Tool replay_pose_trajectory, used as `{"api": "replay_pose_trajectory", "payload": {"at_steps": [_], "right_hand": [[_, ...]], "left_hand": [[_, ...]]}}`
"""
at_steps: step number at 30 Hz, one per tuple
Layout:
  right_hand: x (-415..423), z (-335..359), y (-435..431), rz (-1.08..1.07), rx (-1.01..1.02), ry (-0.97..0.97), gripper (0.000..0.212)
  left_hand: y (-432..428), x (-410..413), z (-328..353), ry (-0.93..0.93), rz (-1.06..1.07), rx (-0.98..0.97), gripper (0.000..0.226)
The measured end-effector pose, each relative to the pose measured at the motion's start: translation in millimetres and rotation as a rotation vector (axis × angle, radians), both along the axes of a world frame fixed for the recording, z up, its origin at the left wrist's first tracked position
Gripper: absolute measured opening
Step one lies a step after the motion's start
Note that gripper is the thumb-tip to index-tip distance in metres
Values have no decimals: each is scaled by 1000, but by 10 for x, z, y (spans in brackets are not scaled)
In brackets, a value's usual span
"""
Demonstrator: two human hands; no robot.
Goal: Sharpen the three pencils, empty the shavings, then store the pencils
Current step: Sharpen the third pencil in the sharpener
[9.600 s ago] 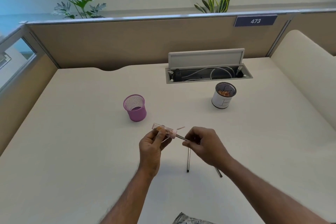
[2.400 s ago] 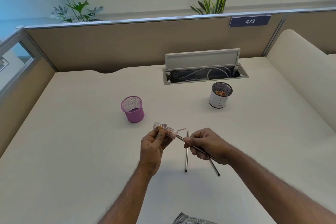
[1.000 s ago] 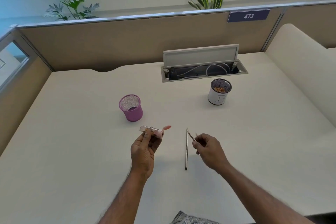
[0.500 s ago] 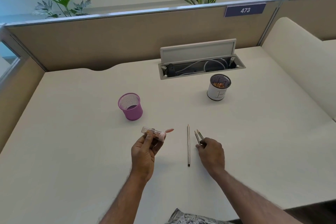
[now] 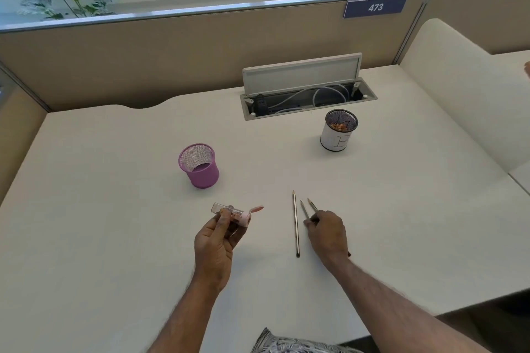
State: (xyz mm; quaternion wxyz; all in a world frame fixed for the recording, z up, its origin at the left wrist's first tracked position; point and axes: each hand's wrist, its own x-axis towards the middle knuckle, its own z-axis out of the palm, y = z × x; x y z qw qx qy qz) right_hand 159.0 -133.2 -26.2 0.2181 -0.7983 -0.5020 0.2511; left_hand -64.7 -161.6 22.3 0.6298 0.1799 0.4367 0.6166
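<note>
My left hand [image 5: 218,241] grips a pink pencil sharpener [image 5: 233,213] with a clear case that holds shavings; its small pink flap hangs open to the right. My right hand [image 5: 327,233] lies low on the desk with its fingertips closed on two sharpened pencils [image 5: 305,210], whose tips point away from me. A third pencil [image 5: 295,223] lies alone on the desk just left of that hand. An empty purple mesh cup [image 5: 200,169] stands behind my left hand. A white mesh cup [image 5: 337,140] with shavings inside stands at the back right.
An open cable tray [image 5: 309,100] with a raised lid sits in the cream desk [image 5: 100,223] behind the white cup. Tan partitions wall the back and left. A cream rounded panel [image 5: 459,100] bounds the right. The desk's front edge runs across the lower right.
My right hand pulled the pencil out of the sharpener and lowered it to the desk beside the other two. My left hand drew the sharpener slightly left.
</note>
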Motion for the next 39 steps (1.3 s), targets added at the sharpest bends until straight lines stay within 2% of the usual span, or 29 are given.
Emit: {"api": "replay_pose_trajectory", "payload": {"at_steps": [8, 12, 17, 21, 25, 28, 33, 36, 39], "right_hand": [[-11, 33, -47, -37, 54, 2, 19], [-68, 38, -55, 57, 96, -95, 22], [-205, 31, 19, 225, -27, -233, 35], [-219, -6, 48, 289, -74, -317, 30], [-284, -6, 11, 317, -89, -305, 24], [-319, 37, -58, 314, -96, -193, 22], [-272, 166, -277, 198, -73, 334, 7], [-151, 219, -455, 297, -56, 551, 25], [-32, 245, -579, 296, 0, 612, 31]], "left_hand": [[23, -22, 16, -12, -5, -3, 32], [32, -5, 23, -11, -11, -14, 29], [40, 28, 29, -15, -19, -16, 28], [56, 44, 38, 11, -19, -15, 28], [67, 35, 6, 29, 1, -40, 24], [78, 34, -26, 49, -1, -63, 25], [107, 72, -22, 38, 17, -76, 23], [133, 108, -26, 30, 25, -88, 23], [154, 171, -44, 14, 29, -93, 23]]}}
